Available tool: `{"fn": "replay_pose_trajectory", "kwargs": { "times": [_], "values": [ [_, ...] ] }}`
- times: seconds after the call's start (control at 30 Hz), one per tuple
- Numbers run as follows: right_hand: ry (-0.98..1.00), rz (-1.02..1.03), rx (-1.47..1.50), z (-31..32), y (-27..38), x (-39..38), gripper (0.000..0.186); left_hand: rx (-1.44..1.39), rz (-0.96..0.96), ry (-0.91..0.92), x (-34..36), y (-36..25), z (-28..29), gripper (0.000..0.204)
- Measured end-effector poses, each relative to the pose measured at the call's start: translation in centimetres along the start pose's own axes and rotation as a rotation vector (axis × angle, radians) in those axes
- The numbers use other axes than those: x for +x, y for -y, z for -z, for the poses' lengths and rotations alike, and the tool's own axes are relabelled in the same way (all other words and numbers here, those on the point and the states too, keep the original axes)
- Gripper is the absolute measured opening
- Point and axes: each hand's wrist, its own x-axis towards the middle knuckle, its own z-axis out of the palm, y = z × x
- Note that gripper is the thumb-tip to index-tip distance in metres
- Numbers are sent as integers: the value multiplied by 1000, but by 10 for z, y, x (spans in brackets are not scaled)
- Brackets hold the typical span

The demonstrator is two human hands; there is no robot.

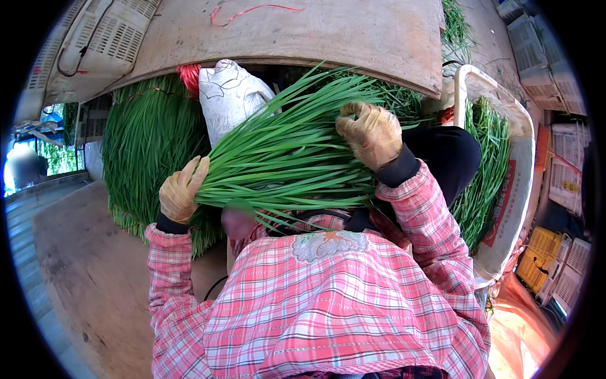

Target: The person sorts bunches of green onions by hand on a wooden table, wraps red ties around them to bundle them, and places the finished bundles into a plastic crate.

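You grip a bunch of long green leaves [290, 151] by its gathered end in your gloved left hand [183, 189], the fingers closed around the stalks at the bunch's left side. The leaves lie across your lap, in front of the wooden desk [303, 41], fanning out to the right. Your gloved right hand [371, 136] is over the spread tips, its fingers curled in with thumb and forefinger nearly meeting; whether they pinch a leaf, you cannot tell from this angle.

The work looks partway through. At your left stands a thick stack of greens [151, 151], its leaves lined up and crossed near the top by what looks like a thin reddish tie, which suggests finished bunches. The one in your grip shows no tie and its tips are uneven, so it appears unfinished. More leaves lie in the white crate [528, 129] at your right, seemingly waiting their turn. Red twine [189, 79] sits beside a white sack [228, 104], and a loose red strand [271, 6] lies on the desk.

As for writing, a red printed panel [503, 205] marks the crate's side, its pale lettering small and steeply slanted. The sack bears dark curving lines, apparently a pattern rather than words.
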Motion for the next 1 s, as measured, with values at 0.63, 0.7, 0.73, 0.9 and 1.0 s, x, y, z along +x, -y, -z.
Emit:
{"fn": "replay_pose_trajectory", "kwargs": {
  "times": [0.63,0.7,0.73,0.9,1.0],
  "values": [
    [-147,-320,767,-5,31,-17,4,80,-50,-14,5,-2,-2,54],
    [-226,-489,1033,2,31,-18,3,66,-40,-23,3,-2,-4,56],
    [-319,-508,1004,6,24,-18,4,57,-35,-28,3,-2,-5,57],
    [-290,-267,548,17,-6,-21,14,29,-28,-35,4,-2,-6,57],
    [46,-103,55,15,8,-17,26,12,-27,-47,5,-4,-7,57]
  ]
}}
